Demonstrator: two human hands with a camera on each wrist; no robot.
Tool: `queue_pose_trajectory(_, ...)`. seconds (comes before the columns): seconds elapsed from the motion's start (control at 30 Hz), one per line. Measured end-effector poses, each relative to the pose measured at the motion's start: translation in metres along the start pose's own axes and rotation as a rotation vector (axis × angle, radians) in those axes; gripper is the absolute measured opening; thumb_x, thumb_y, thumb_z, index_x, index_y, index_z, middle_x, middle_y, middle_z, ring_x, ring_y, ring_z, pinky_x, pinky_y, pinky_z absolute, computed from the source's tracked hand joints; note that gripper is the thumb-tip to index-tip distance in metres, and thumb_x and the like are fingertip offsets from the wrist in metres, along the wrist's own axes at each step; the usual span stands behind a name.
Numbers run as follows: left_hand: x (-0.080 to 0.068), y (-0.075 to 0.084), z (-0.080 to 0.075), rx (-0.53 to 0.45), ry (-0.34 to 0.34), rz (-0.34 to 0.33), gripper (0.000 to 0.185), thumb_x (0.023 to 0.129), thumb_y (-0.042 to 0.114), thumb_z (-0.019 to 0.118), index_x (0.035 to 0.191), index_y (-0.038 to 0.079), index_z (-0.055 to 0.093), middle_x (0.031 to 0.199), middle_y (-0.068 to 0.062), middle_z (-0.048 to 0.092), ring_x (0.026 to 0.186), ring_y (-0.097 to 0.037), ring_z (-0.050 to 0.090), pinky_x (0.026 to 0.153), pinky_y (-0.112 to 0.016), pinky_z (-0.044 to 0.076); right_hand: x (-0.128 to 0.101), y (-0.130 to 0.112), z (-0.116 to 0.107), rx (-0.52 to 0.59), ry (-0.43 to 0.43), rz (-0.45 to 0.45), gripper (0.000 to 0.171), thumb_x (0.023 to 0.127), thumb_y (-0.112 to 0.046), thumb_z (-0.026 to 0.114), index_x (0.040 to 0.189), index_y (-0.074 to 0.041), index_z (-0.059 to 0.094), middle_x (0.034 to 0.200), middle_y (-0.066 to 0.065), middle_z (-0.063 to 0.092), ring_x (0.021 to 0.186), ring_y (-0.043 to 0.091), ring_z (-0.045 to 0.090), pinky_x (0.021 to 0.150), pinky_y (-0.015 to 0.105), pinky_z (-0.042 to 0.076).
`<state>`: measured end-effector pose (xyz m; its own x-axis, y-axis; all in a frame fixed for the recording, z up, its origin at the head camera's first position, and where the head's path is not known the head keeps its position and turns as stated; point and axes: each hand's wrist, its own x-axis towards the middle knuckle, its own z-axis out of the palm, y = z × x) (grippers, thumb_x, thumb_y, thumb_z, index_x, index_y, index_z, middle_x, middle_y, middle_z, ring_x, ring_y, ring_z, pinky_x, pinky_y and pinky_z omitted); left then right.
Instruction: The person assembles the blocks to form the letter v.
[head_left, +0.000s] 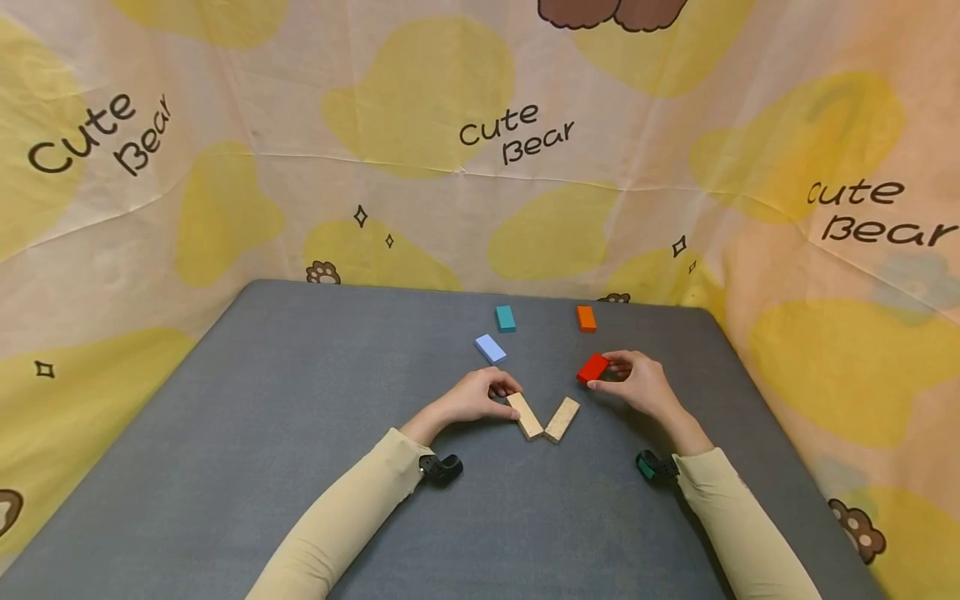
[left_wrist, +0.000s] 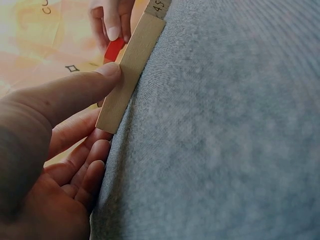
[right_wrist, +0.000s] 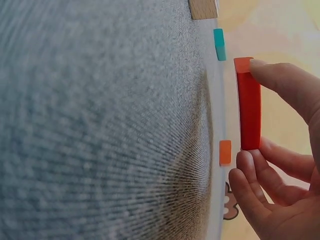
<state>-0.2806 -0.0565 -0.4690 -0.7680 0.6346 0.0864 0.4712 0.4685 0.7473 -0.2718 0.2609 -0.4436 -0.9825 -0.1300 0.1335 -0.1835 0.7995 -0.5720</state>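
Note:
My left hand (head_left: 477, 396) pinches a plain wooden block (head_left: 526, 417), which lies on the grey table. In the left wrist view the thumb presses on the side of that block (left_wrist: 131, 75), with fingertips at its far side. A second wooden block (head_left: 562, 420) lies to the right, slanted the other way; the near ends of the two meet in a V. My right hand (head_left: 641, 383) holds a red block (head_left: 593, 368) between thumb and fingers. The right wrist view shows this red block (right_wrist: 250, 107) gripped at its two ends, raised a little off the cloth.
Beyond the hands lie a light blue block (head_left: 491, 349), a teal block (head_left: 506, 318) and an orange block (head_left: 587, 318). The grey cloth-covered table (head_left: 225, 400) runs back to a patterned curtain (head_left: 420, 208) behind and at both sides.

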Motion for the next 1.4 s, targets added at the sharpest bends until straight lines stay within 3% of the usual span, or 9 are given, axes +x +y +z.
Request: queue_pose_trajectory(1.4,0.000,0.002,0.000,-0.004,-0.005,-0.013,0.035,0.078,0.029,0.079,0.109,0.017,0.068,0.100,0.002,0.063,0.092,-0.009,0.056,0.080,-0.022,0.046,-0.013,-0.006,0.004,0.015,-0.045,-0.037,0.065,0.070,-0.046,0.081,0.118,-0.006,0.064,0.104,0.012,0.066,0.092,0.025,0.062,0.082,0.043,0.051)
